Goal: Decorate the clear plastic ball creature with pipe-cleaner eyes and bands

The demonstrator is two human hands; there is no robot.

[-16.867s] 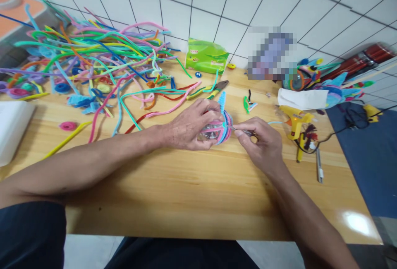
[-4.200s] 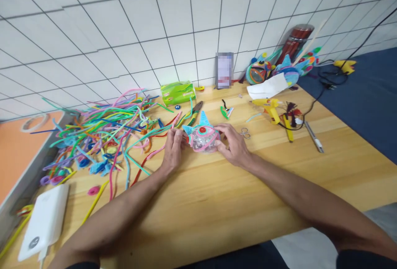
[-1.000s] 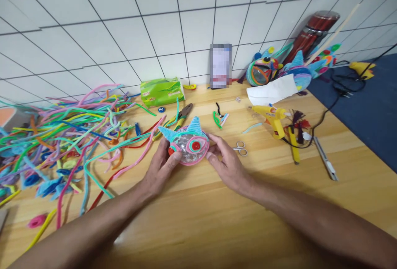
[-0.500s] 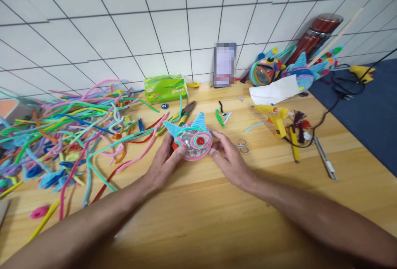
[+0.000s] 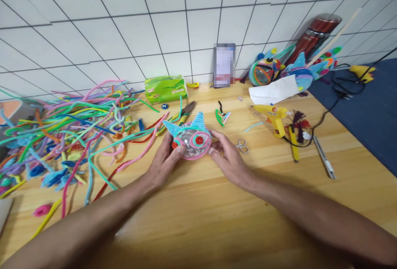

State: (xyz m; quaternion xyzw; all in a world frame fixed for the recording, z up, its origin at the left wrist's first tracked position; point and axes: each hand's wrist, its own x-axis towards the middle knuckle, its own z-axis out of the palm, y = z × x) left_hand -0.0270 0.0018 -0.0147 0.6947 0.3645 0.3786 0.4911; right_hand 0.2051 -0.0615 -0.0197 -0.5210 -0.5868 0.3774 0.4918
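Between my two hands is a pipe-cleaner animal head with a clear, rounded body, two blue pointed ears, a pink rim and red button eyes ringed in green and pink. My left hand grips its left side, thumb on the front beside one eye. On the opposite side, my right hand holds the edge between thumb and fingers. Some fingertips of both hands are hidden behind the head. Just behind it lie pliers, and small scissors rest right of my right hand.
A tangle of pipe cleaners covers the table's left. Along the tiled wall stand a green tissue pack, a phone, finished pipe-cleaner crafts and a red thermos. At right lie a yellow glue gun with its cord and a utility knife.
Both hands keep hold of the animal head in nearly the same place. The whole view has shifted very slightly.
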